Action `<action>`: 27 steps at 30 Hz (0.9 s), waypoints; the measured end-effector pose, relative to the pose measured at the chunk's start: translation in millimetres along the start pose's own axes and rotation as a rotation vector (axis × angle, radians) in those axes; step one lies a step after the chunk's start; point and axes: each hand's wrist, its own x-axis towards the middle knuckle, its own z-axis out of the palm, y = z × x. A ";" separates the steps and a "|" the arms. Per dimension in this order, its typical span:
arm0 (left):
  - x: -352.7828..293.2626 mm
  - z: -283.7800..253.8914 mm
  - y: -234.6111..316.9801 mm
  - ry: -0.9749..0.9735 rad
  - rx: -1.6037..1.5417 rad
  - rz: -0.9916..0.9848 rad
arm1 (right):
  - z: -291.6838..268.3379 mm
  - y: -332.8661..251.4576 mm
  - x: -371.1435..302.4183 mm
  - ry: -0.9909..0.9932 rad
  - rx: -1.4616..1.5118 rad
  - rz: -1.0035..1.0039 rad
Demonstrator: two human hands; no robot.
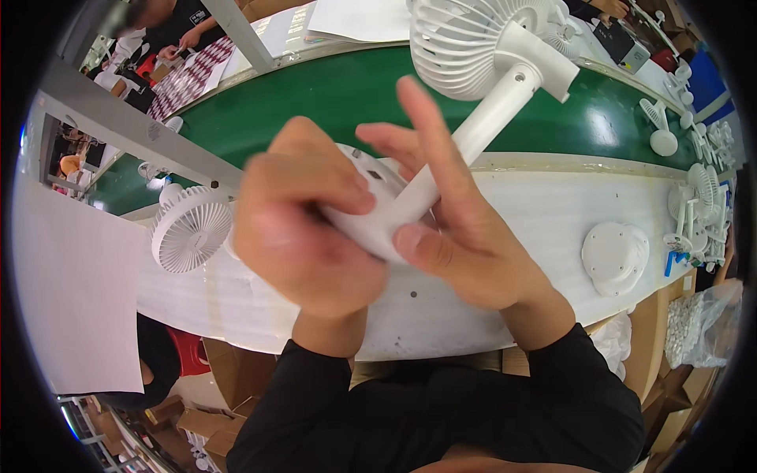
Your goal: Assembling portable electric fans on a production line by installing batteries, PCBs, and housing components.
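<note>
A white desk fan (505,110) is held up off the worktable, tilted, its caged head pointing away to the upper right. My left hand (303,225) is closed around the fan's round base, thumb on top, partly blurred by motion. Against the lower stem and the base's other side rests my right hand (473,236), its thumb pressed on the base and its index finger stretched out along the stem. Much of the base is hidden behind my fingers.
Across the white worktable (544,205) runs a green conveyor belt (331,110). Another white fan (192,229) stands at left; a round white base (615,258) lies at right. Several fans (702,205) crowd the far right. A grey metal post (134,118) rises at left. Other people work beyond.
</note>
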 end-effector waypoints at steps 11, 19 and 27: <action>-0.7 15.3 -38.3 0.258 -0.143 -0.511 | -42.1 35.6 2.7 0.227 -0.259 0.361; -5.6 10.6 -7.4 -0.252 -0.177 -0.626 | -114.1 116.1 -27.0 0.389 -0.810 0.598; -0.4 -24.6 -18.8 -0.343 0.054 -0.582 | -131.7 84.6 -20.6 0.916 -1.033 0.480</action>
